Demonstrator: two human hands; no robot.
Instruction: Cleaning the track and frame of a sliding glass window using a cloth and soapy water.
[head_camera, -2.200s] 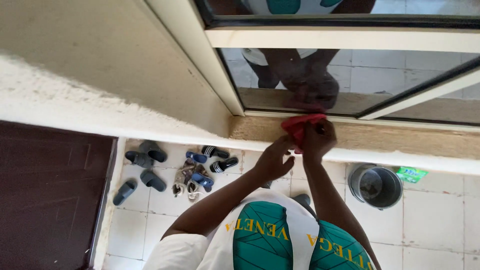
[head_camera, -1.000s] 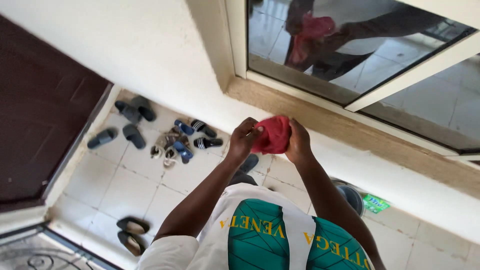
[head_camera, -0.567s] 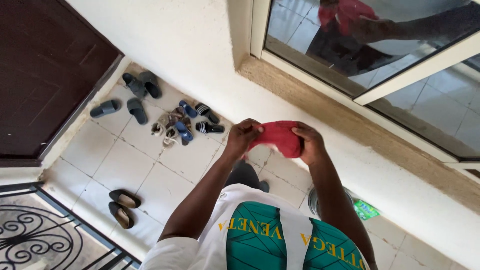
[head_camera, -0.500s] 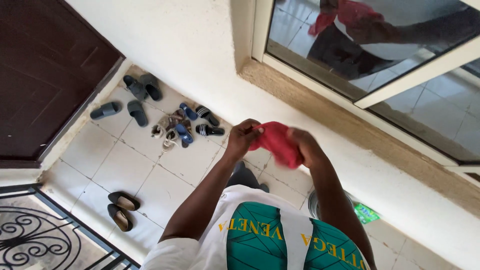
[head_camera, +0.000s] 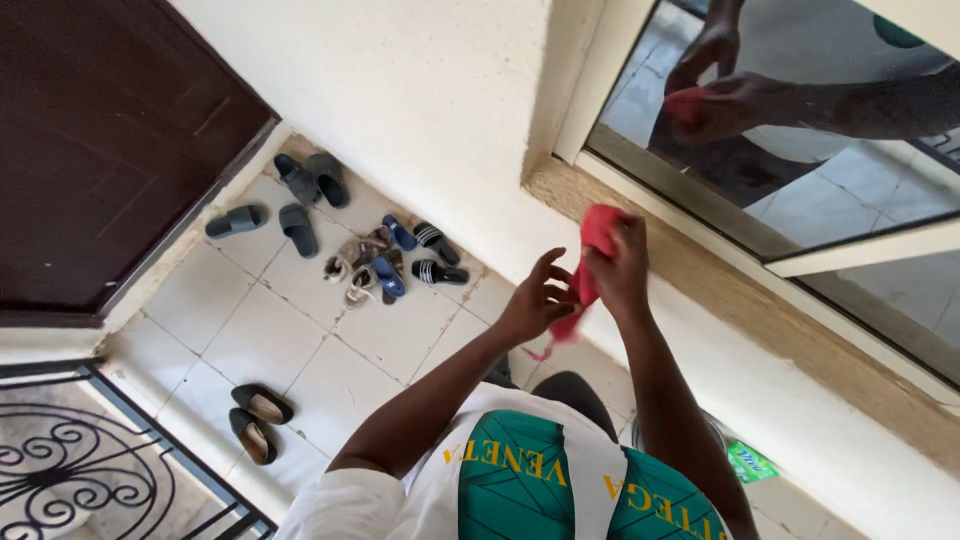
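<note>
- Head view, red cloth (head_camera: 597, 262): bunched in front of your chest, just beside the tan window sill (head_camera: 700, 285), with a tail hanging down between your hands.
- Head view, right hand (head_camera: 622, 270): grip pressed together on the cloth's upper part. Keep the wad firm so a flat face meets the surface.
- Head view, left hand (head_camera: 532, 305): fingers spread, touching the cloth's lower edge. Tuck the loose tail in.
- Head view, window glass (head_camera: 800, 150): reflects both hands and the cloth.
- Head view, floor: tiled floor (head_camera: 300, 330) with sandals (head_camera: 385, 262) by the wall, 2 dark shoes (head_camera: 255, 420) near the gate, brown door (head_camera: 100, 130) at left.
</note>
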